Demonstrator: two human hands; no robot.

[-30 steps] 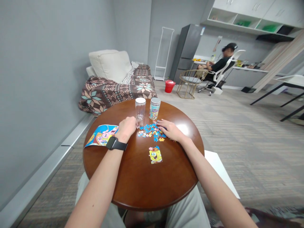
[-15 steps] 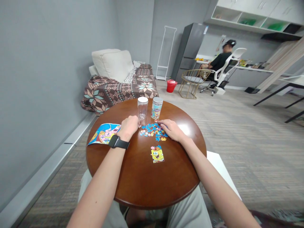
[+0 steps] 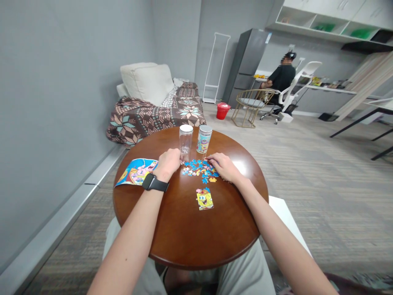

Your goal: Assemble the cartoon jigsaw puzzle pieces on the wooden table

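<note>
My left hand [image 3: 170, 163] is at the left edge of the loose puzzle pieces [image 3: 196, 168], its fingers curled in, and I cannot tell whether they pinch a piece. My right hand [image 3: 224, 167] lies at the right side of the pile, fingers stretched toward the far edge, the index tip and thumb a little apart.

The pieces spread flat on the round tabletop [image 3: 184, 233] between my two hands, pointing every which way. Nearer me, apart from them, sits a joined puzzle section [image 3: 204, 199]. Its yellow face is right way up for me, its long axis running away from me with the top leaning slightly left; the near edge is straight, the far one knobbly.

Beyond the pile stand a clear jar [image 3: 186, 141] and a printed jar [image 3: 204, 141], both upright, lidded and side by side. Left of my left hand, the picture sheet [image 3: 132, 172] lies with its long axis running mostly sideways, its right end partly covered by my hand and wrist.
</note>
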